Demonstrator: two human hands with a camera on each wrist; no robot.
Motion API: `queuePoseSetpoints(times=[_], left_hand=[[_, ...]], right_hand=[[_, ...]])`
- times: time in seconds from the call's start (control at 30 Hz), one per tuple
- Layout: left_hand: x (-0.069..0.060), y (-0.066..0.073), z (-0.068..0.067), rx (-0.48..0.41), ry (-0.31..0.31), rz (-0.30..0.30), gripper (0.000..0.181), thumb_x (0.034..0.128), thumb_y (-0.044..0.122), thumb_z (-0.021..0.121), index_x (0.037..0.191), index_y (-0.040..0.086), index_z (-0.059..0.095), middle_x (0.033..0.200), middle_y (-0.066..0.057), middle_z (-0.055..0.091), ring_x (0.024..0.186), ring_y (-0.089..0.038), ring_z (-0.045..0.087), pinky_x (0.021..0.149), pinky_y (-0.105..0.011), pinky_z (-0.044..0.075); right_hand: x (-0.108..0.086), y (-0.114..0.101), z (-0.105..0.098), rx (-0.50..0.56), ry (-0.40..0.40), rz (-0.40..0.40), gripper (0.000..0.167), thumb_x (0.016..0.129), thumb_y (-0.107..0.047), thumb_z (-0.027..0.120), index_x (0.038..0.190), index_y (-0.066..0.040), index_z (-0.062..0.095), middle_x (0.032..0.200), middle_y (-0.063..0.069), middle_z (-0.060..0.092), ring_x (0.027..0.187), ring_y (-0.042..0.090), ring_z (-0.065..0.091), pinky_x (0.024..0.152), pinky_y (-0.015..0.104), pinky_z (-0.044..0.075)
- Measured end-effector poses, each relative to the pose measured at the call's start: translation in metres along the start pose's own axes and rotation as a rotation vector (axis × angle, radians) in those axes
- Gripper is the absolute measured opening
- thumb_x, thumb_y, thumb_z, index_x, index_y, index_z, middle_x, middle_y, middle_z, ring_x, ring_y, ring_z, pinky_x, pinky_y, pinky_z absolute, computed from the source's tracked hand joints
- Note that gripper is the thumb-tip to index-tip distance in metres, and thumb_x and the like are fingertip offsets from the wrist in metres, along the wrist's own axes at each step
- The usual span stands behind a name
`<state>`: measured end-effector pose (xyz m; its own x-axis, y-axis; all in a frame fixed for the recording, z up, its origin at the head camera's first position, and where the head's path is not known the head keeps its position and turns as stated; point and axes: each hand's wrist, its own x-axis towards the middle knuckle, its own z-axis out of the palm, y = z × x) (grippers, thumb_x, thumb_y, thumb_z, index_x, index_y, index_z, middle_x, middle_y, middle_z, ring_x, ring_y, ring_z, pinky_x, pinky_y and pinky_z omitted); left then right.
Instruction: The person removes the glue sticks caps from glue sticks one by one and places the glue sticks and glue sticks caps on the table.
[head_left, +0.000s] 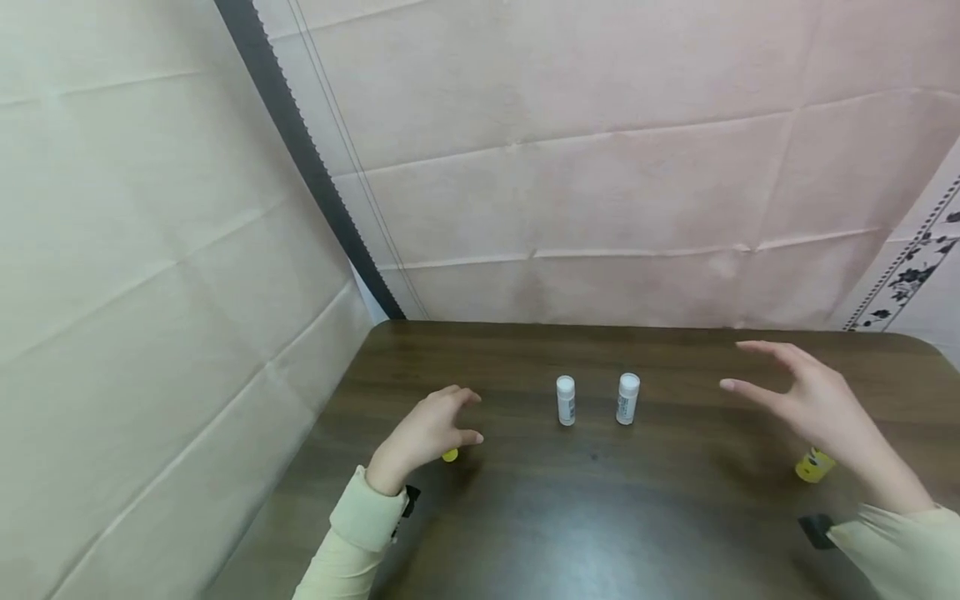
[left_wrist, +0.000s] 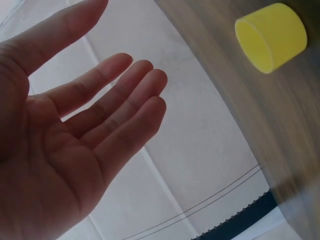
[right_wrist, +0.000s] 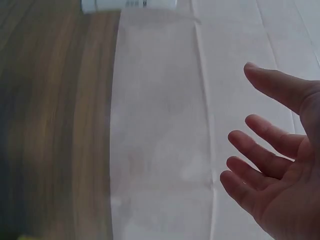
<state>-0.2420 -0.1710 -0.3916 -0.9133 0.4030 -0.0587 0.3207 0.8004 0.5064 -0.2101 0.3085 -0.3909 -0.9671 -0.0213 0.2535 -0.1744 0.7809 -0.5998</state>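
Two small white cylindrical bottles with white caps, a left one (head_left: 566,402) and a right one (head_left: 627,400), stand upright in the middle of the table. My left hand (head_left: 426,432) hovers left of them, fingers loosely bent and holding nothing. Near it is a yellow hollow cylinder (left_wrist: 280,37), open at one end, mostly hidden by the hand in the head view. On the right, my right hand (head_left: 817,404) is held above the table, thumb and fingers spread apart. A yellow cylinder with dark markings (head_left: 814,466) lies beside that wrist, partly covered by the forearm.
The brown wood-grain table (head_left: 525,525) ends at a pale creased cloth (head_left: 600,200) hanging behind it. Another pale cloth (head_left: 150,292) hangs along the left side. A dark strip (head_left: 315,167) runs down the corner between them.
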Motion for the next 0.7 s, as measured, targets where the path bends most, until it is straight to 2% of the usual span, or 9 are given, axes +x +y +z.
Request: queuePoseSetpoints(times=[0.2, 0.37, 0.5, 0.7], left_hand=[[-0.001, 0.003, 0.002, 0.015, -0.006, 0.009, 0.050, 0.0920, 0.013, 0.086, 0.136, -0.002, 0.066, 0.135, -0.022, 0.066, 0.125, -0.041, 0.064, 0.104, -0.057, 0.054], [0.002, 0.006, 0.004, 0.014, -0.021, 0.031, 0.052, 0.0923, 0.013, 0.086, 0.137, -0.004, 0.065, 0.136, -0.022, 0.066, 0.125, -0.041, 0.064, 0.105, -0.057, 0.053], [-0.001, 0.006, 0.004, 0.017, -0.019, 0.032, 0.051, 0.0919, 0.012, 0.086, 0.136, -0.003, 0.066, 0.136, -0.021, 0.067, 0.125, -0.041, 0.064, 0.105, -0.058, 0.053], [-0.001, 0.006, 0.007, 0.001, -0.022, 0.050, 0.048, 0.0929, 0.011, 0.084, 0.136, -0.002, 0.067, 0.136, -0.021, 0.066, 0.126, -0.042, 0.064, 0.105, -0.059, 0.052]], right_hand=[[0.017, -0.024, 0.014, 0.050, -0.100, -0.062, 0.070, 0.097, -0.043, 0.080, 0.151, -0.006, 0.055, 0.154, 0.030, 0.051, 0.131, 0.057, 0.051, 0.098, 0.072, 0.044], [0.022, -0.038, 0.018, 0.068, -0.151, -0.089, 0.068, 0.097, -0.043, 0.080, 0.151, -0.009, 0.057, 0.152, 0.021, 0.057, 0.131, 0.050, 0.055, 0.101, 0.066, 0.046], [0.025, -0.046, 0.026, 0.093, -0.173, -0.101, 0.065, 0.097, -0.044, 0.080, 0.148, -0.010, 0.060, 0.149, 0.017, 0.061, 0.133, 0.047, 0.056, 0.103, 0.064, 0.047], [0.033, -0.050, 0.035, 0.098, -0.192, -0.129, 0.063, 0.096, -0.040, 0.081, 0.147, -0.007, 0.061, 0.146, 0.019, 0.063, 0.132, 0.048, 0.058, 0.106, 0.065, 0.047]])
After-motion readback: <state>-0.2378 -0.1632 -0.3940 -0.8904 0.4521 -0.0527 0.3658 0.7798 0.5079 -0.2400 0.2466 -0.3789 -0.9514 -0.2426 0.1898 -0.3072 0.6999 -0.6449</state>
